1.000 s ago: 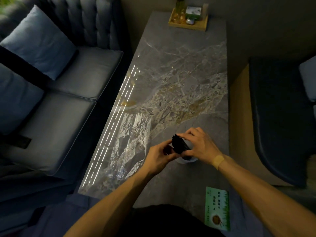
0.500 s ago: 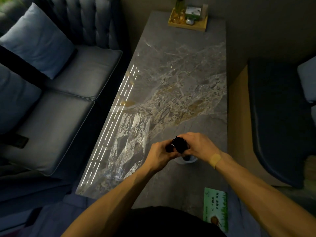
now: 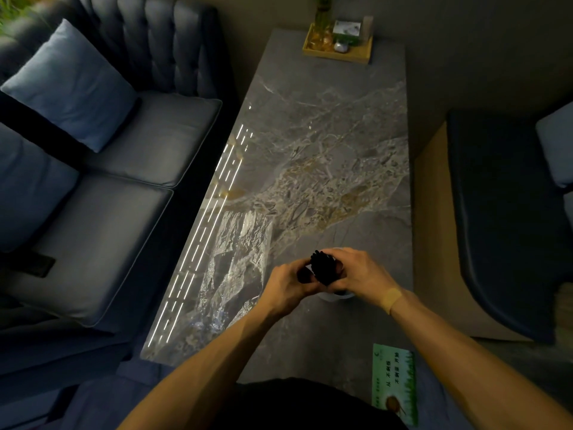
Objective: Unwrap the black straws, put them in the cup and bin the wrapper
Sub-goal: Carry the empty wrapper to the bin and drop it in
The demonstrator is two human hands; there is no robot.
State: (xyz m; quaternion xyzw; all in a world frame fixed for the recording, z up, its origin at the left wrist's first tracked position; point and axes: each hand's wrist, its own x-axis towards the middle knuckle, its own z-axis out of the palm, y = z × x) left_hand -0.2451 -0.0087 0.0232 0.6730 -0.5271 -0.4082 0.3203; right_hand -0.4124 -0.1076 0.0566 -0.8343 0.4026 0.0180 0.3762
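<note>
A bundle of black straws (image 3: 323, 267) stands nearly upright in the white cup (image 3: 336, 295), of which only the near rim shows under my hands. My right hand (image 3: 361, 274) is wrapped around the bundle from the right. My left hand (image 3: 290, 283) holds it from the left, fingers closed against the straws. The clear crinkled wrapper (image 3: 238, 259) lies flat on the marble table (image 3: 325, 144), just left of my left hand. No bin is in view.
A wooden tray (image 3: 338, 52) with a bottle and small items stands at the table's far end. A green card (image 3: 393, 383) lies at the near right corner. A blue sofa (image 3: 102, 181) runs along the left; a dark seat (image 3: 508, 212) sits on the right.
The straw bundle has tilted from leaning left to nearly upright in the cup. Both hands stayed closed around it and shifted only slightly.
</note>
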